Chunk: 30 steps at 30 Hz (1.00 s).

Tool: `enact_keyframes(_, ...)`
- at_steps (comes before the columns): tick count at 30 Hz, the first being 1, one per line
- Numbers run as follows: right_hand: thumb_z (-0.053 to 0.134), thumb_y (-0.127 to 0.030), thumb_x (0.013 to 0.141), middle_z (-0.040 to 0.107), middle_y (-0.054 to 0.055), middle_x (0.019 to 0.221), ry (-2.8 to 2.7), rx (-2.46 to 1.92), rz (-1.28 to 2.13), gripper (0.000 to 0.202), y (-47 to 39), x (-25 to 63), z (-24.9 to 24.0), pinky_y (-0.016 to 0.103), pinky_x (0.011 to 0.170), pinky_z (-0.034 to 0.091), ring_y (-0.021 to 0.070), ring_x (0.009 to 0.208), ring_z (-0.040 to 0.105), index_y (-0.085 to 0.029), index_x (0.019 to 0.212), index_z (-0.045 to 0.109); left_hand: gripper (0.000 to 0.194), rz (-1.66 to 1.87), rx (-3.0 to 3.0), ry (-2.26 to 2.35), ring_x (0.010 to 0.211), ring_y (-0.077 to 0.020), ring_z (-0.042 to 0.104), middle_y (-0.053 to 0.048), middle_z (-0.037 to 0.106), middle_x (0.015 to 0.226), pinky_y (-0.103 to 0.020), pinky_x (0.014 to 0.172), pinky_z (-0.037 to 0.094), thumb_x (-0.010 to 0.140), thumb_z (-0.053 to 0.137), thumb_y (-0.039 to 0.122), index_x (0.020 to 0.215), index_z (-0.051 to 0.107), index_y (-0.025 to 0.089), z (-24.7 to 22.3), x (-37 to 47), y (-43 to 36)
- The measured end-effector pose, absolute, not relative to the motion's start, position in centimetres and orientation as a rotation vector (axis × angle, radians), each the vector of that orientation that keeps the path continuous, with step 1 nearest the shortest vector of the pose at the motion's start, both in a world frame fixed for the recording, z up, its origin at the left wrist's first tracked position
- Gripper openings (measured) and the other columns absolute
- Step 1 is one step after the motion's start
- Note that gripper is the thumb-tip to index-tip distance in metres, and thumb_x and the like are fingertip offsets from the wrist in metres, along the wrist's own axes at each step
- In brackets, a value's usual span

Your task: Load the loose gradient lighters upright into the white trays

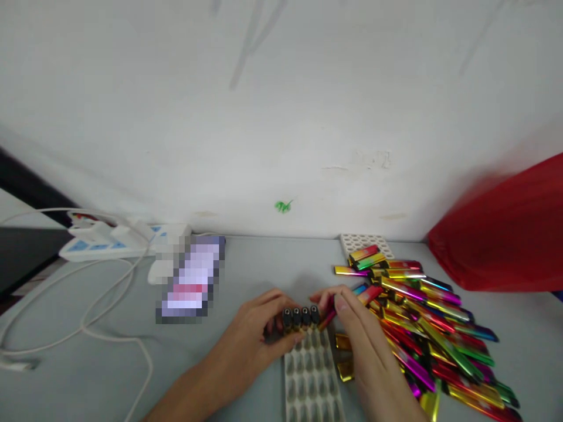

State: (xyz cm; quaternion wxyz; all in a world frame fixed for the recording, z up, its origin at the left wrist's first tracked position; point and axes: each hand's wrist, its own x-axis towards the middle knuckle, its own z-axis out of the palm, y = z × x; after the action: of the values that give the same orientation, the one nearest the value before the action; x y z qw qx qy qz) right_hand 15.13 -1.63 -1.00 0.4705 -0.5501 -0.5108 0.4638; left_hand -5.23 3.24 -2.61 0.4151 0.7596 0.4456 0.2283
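Two hands (pixel 257 322) (pixel 363 334), four ringed black ends (pixel 297 317) and one phone (pixel 193 275) show.

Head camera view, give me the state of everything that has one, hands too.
Left hand: closed around four black-ended pieces
Right hand: apparently closed on a reddish piece
Black-ended pieces: side by side at the pocketed tray's far end
Pocketed tray: flat, pockets facing up
Shiny pieces: loosely heaped
Phone: screen lit, pixelated
Power strip: plugs inserted
White cable: loosely looped
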Motion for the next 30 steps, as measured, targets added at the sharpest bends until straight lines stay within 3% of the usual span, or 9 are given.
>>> enact_keyframes(5, 0.040, -0.043, 0.119, 0.071, 0.005, 0.120, -1.487, -1.429, 0.817, 0.032, -1.3, 15.9, -1.4, 0.037, 0.106, 0.049, 0.0240, 0.116, 0.066, -0.029, 0.123, 0.068, 0.012, 0.587, 1.914, 1.125, 0.081, -0.0171, 0.063, 0.003, 0.067, 0.096, -0.027, 0.072, 0.045, 0.095, 0.081, 0.018, 0.106, 0.077, 0.024, -2.8, -5.2, 3.3)
enact_keyframes(11, 0.037, -0.038, 0.120, 0.072, 0.004, 0.099, -1.599, -1.451, 0.739, 0.034, -1.2, 15.6, -2.1, 0.034, 0.080, 0.058, 0.0210, 0.084, 0.070, -0.027, 0.134, 0.066, 0.016, 0.590, 1.919, 1.125, 0.079, -0.0168, 0.062, 0.003, 0.068, 0.096, -0.026, 0.071, 0.044, 0.094, 0.080, 0.016, 0.108, 0.077, 0.024, -2.9, -5.3, 3.3)
enact_keyframes(15, 0.038, -0.030, 0.119, 0.072, 0.009, 0.115, -1.760, -1.364, 0.626, 0.033, -1.3, 15.5, -2.6, 0.038, 0.091, 0.059, 0.0238, 0.104, 0.073, -0.027, 0.138, 0.064, 0.013, 0.597, 1.923, 1.140, 0.077, -0.0165, 0.061, 0.003, 0.068, 0.094, -0.026, 0.071, 0.043, 0.094, 0.081, 0.018, 0.105, 0.077, 0.024, -2.8, -5.2, 3.3)
enact_keyframes(19, 0.038, -0.027, 0.118, 0.073, 0.009, 0.117, -1.796, -1.350, 0.616, 0.035, -1.6, 15.7, -2.3, 0.043, 0.096, 0.059, 0.0255, 0.111, 0.071, -0.026, 0.135, 0.068, 0.015, 0.603, 1.911, 1.118, 0.081, -0.0175, 0.064, 0.002, 0.070, 0.098, -0.026, 0.071, 0.045, 0.095, 0.078, 0.018, 0.109, 0.078, 0.025, -2.8, -5.2, 3.3)
enact_keyframes(23, 0.039, -0.025, 0.115, 0.073, 0.009, 0.135, -1.720, -1.485, 0.340, 0.041, -1.4, 16.2, -2.1, 0.054, 0.107, 0.053, 0.0302, 0.129, 0.064, -0.028, 0.150, 0.059, 0.013, 0.598, 1.915, 1.126, 0.078, -0.0175, 0.062, 0.001, 0.070, 0.097, -0.026, 0.070, 0.045, 0.094, 0.079, 0.021, 0.107, 0.078, 0.023, -2.9, -5.2, 3.3)
enact_keyframes(30, 0.039, -0.020, 0.111, 0.062, 0.021, 0.164, -2.003, -1.688, -0.148, 0.055, 0.3, 17.1, -3.5, 0.070, 0.116, 0.037, 0.0414, 0.152, 0.053, -0.013, 0.166, 0.042, 0.013, 0.566, 1.909, 1.132, 0.078, -0.0172, 0.061, 0.001, 0.069, 0.096, -0.026, 0.071, 0.044, 0.096, 0.079, 0.023, 0.108, 0.078, 0.023, -2.8, -5.2, 3.3)
